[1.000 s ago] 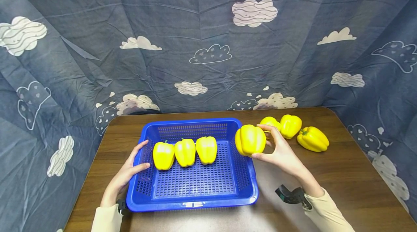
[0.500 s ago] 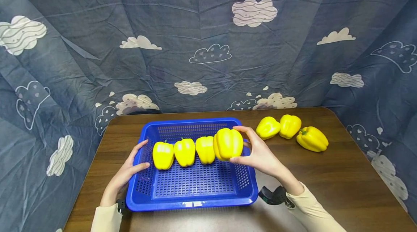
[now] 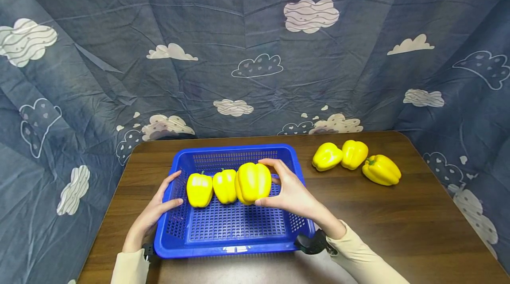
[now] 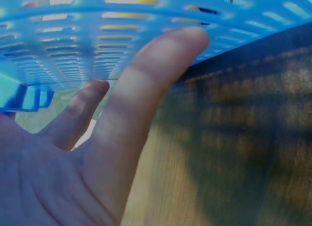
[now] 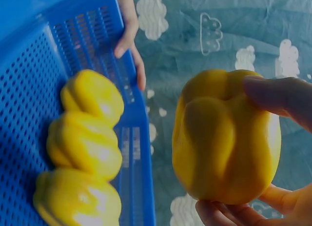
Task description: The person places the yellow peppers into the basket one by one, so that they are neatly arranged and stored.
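A yellow bell pepper [image 3: 253,183] is held by my right hand [image 3: 292,195] above the blue plastic basket [image 3: 191,253], thumb on one side and fingers on the other. My left hand [image 3: 153,213] grips the basket's left rim; in the left wrist view a finger [image 4: 126,109] lies against the slotted outer wall. Inside the basket, a bell pepper [image 3: 199,190] at the left and another pepper [image 3: 225,187] beside it stand in a row. The held one hides the third in the head view; that third pepper shows among the row [image 5: 83,145] in the right wrist view.
On the wooden table [image 3: 398,222] to the right of the basket lie three more yellow peppers: one pepper [image 3: 327,157], a middle pepper [image 3: 354,154] and a tilted pepper [image 3: 381,170]. A grey cloud-print cloth [image 3: 255,89] hangs behind the table.
My right hand has carried the pepper leftward, from the basket's right rim to above the row of peppers inside. My left hand has stayed on the left rim.
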The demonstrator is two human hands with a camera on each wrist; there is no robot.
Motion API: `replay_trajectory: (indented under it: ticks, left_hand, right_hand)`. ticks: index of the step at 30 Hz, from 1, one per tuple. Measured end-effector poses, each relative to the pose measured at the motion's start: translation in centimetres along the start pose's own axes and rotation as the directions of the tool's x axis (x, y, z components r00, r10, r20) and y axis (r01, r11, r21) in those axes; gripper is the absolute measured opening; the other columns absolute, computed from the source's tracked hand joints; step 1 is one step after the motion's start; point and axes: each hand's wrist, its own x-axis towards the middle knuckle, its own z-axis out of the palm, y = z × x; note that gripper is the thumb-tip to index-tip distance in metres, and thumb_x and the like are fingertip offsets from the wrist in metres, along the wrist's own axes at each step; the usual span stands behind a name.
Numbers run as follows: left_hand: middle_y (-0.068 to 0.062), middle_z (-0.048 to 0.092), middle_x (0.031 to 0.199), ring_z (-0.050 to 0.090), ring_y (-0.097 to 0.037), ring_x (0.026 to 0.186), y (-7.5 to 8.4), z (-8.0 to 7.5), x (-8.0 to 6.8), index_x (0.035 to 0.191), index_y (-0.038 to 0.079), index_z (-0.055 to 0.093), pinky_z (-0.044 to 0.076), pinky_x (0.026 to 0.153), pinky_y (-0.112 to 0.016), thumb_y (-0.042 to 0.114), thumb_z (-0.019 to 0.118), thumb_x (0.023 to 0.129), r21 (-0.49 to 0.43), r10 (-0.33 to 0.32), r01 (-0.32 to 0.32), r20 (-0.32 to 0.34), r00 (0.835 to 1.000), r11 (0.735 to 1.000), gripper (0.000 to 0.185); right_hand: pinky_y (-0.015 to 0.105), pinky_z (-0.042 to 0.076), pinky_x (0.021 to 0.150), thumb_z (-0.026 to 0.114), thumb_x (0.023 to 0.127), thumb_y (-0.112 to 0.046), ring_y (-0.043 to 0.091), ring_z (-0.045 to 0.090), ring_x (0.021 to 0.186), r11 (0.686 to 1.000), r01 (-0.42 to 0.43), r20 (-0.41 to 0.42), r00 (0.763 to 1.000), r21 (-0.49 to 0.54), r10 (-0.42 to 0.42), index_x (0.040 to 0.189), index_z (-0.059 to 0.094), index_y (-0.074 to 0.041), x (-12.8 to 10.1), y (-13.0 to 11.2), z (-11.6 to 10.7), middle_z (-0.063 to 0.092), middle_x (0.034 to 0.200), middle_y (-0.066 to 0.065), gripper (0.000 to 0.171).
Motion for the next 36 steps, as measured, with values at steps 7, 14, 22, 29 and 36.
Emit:
replay_trajectory:
  ticks: [7,14,22,29,36]
  left_hand:
    - [-0.021,0.005,0.155,0.026,-0.052,0.129,0.1,0.0,0.0,0.152,0.023,0.015,0.047,0.088,-0.056,0.006,0.055,0.091,0.009,-0.002,0.002,-0.003,1.0,1.0,0.074]
    - [-0.022,0.006,0.154,0.03,-0.053,0.127,0.1,0.0,-0.1,0.152,0.023,0.015,0.049,0.086,-0.056,0.007,0.056,0.091,-0.001,-0.002,0.002,0.001,1.0,1.0,0.074]
    - [-0.023,0.011,0.153,0.038,-0.05,0.123,0.0,-0.2,0.0,0.151,0.026,0.015,0.051,0.083,-0.054,0.007,0.055,0.092,-0.004,-0.019,0.019,0.005,1.0,1.0,0.074]
    - [-0.023,0.013,0.152,0.034,-0.052,0.125,-0.2,-0.3,0.1,0.152,0.026,0.015,0.051,0.082,-0.055,0.008,0.055,0.092,-0.024,-0.014,0.014,0.005,1.0,1.0,0.074]
    - [-0.023,0.012,0.152,0.034,-0.053,0.126,-0.1,-0.3,0.1,0.152,0.027,0.015,0.051,0.082,-0.055,0.01,0.055,0.092,-0.009,-0.028,0.028,0.012,1.0,1.0,0.074]
  right_hand:
    - [0.034,0.047,0.095,0.086,0.065,-0.016,0.025,0.051,0.114,1.0,0.015,0.035,0.999,0.024,-0.016,0.135,0.044,-0.006,0.8,-0.9,2.0,0.046,0.128,0.01,0.082]
    - [0.033,0.047,0.094,0.086,0.065,-0.016,0.027,0.053,0.116,0.999,0.003,0.09,0.996,0.053,-0.008,0.136,0.042,-0.007,1.4,-1.5,4.2,0.044,0.127,0.009,0.084]
    - [0.026,0.047,0.094,0.087,0.063,-0.014,0.022,0.051,0.114,0.999,0.037,0.115,0.993,0.018,-0.039,0.135,0.042,-0.004,1.8,-1.9,7.3,0.045,0.13,0.009,0.085]
    - [0.027,0.047,0.093,0.088,0.062,-0.015,0.019,0.051,0.11,0.999,0.03,0.137,0.99,-0.018,-0.027,0.134,0.043,-0.005,1.8,-2.0,9.5,0.046,0.128,0.009,0.085]
    - [0.027,0.043,0.095,0.088,0.063,-0.023,0.015,0.049,0.109,0.994,0.006,0.17,0.985,-0.11,0.012,0.133,0.044,-0.006,2.0,-1.9,11.2,0.048,0.127,0.008,0.085]
